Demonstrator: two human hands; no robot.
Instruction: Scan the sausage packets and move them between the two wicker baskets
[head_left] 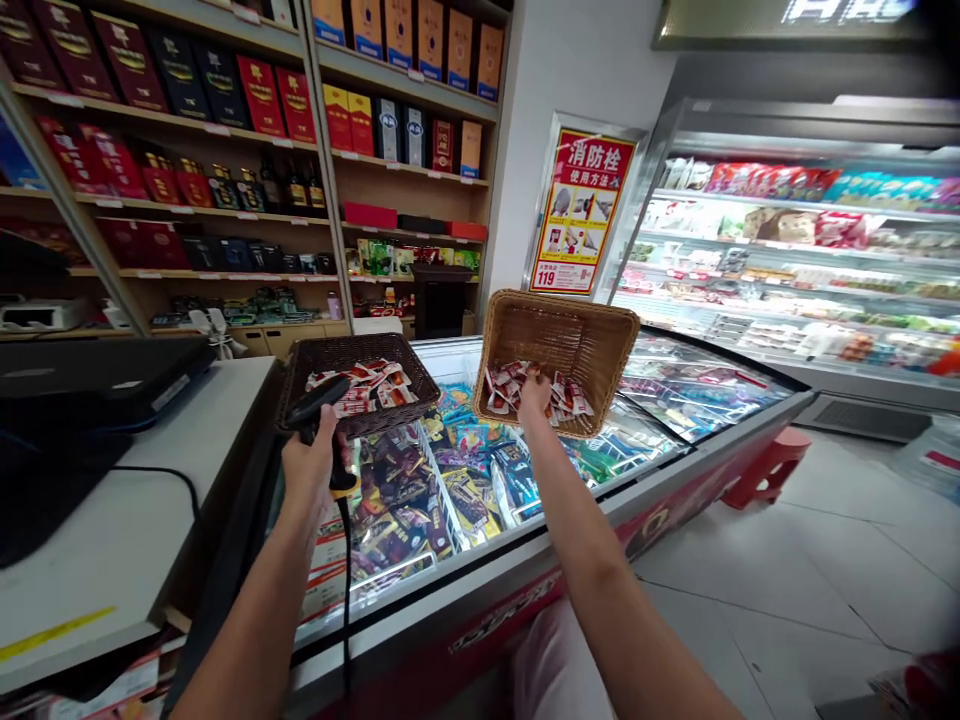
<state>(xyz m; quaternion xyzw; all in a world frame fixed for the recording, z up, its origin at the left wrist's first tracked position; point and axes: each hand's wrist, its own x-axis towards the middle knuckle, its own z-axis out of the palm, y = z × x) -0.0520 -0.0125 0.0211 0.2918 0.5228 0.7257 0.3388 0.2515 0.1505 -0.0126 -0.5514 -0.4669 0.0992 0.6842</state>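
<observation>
My left hand (309, 455) is wrapped round the handle of a black barcode scanner (322, 400), whose cable hangs down in front of the freezer. The scanner's head is over the near left part of a dark brown wicker basket (409, 370) holding small red-and-white packets (367, 385). My right hand (535, 388) reaches into a tan wicker basket (577, 335), tilted towards me, among similar small packets (574, 398). Its fingers are bent down into the packets. Their tips are hidden, so what they grip cannot be made out.
Both baskets rest on a glass-topped chest freezer (480, 560) full of wrapped goods. A white counter (217, 430) with a black device (105, 375) stands at left. A red stool (772, 465) is beyond the freezer's right side. Shelves of boxes (217, 130) line the back.
</observation>
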